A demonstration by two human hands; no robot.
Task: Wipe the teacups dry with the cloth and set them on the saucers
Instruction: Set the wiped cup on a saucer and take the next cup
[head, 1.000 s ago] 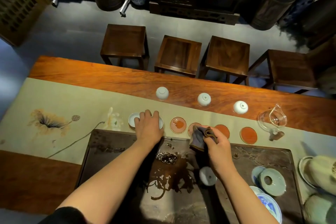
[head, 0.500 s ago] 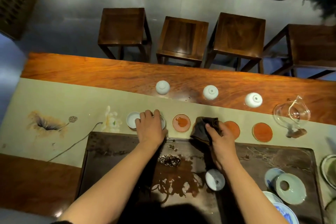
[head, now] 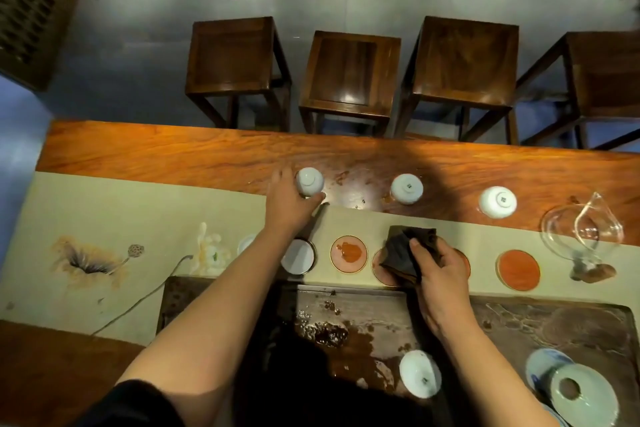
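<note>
Three white teacups stand upside down in a row on the wooden table. My left hand [head: 289, 203] reaches to the leftmost teacup [head: 309, 181], with fingers and thumb round its sides. The middle teacup [head: 407, 188] and the right teacup [head: 497, 202] stand untouched. My right hand [head: 438, 269] grips a dark cloth [head: 403, 251] over the row of round saucers. One saucer [head: 348, 253] has a red stain, and an orange saucer [head: 518, 269] lies further right. An upright white teacup [head: 298, 256] sits by my left forearm. Another inverted teacup [head: 420, 378] rests on the wet tea tray [head: 554, 319].
A glass pitcher [head: 583, 236] stands at the right end of the runner. A lid [head: 583, 395] and blue-patterned dishes sit at the tray's right corner. Several wooden stools [head: 349, 74] line the table's far side. Spilled tea pools on the tray's middle.
My left hand has left the upright cup near the tray and reached forward to the leftmost inverted teacup. The right hand stays over the saucers with the cloth.
</note>
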